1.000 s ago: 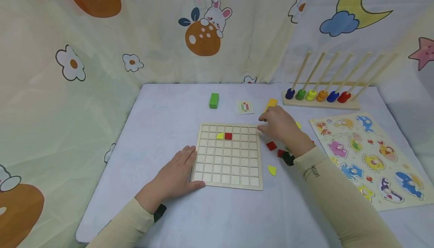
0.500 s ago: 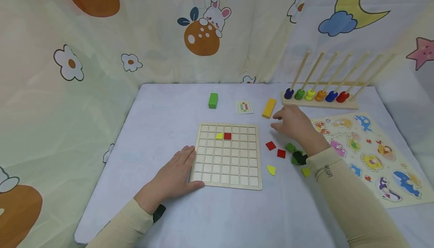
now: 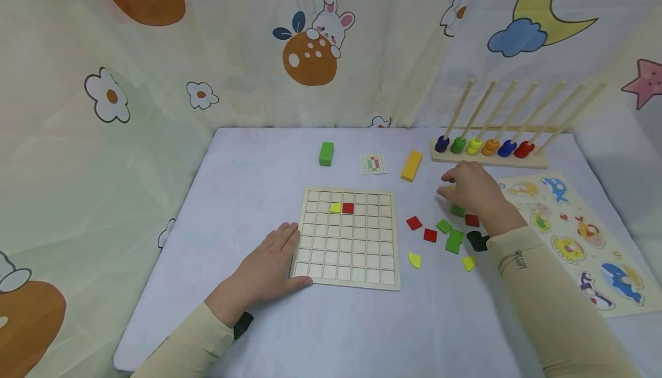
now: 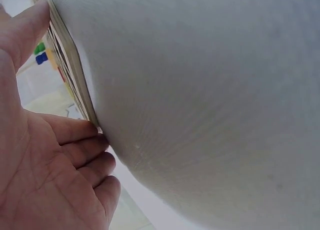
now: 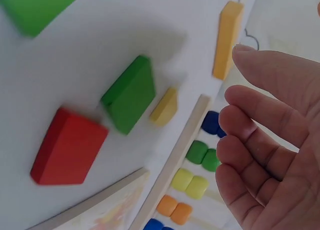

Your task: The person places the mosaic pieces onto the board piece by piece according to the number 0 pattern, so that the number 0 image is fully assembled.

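A wooden grid board (image 3: 345, 263) lies on the white table, with a yellow piece (image 3: 335, 207) and a red tile (image 3: 348, 208) set in its second row. My left hand (image 3: 279, 254) rests flat beside the board's left edge, and its fingers (image 4: 75, 140) touch the board's edge (image 4: 70, 64). My right hand (image 3: 455, 187) hovers open over loose tiles to the right of the board, holding nothing. Nearest below it are a green tile (image 5: 129, 94), a red tile (image 5: 67, 147) and a small yellow piece (image 5: 164, 107). More red tiles (image 3: 414, 223), green tiles (image 3: 454, 240) and yellow pieces (image 3: 415, 260) lie between hand and board.
Behind the board lie a green block (image 3: 326, 153), a small pattern card (image 3: 373, 164) and a yellow block (image 3: 411, 165). A bead rack with upright rods (image 3: 488, 148) stands at the back right. An animal peg puzzle (image 3: 574, 240) lies along the right edge. Curtains hang behind.
My right hand has moved right, from the board's upper right corner to above the loose tiles near the puzzle, uncovering the yellow block and several tiles. The left hand has stayed put.
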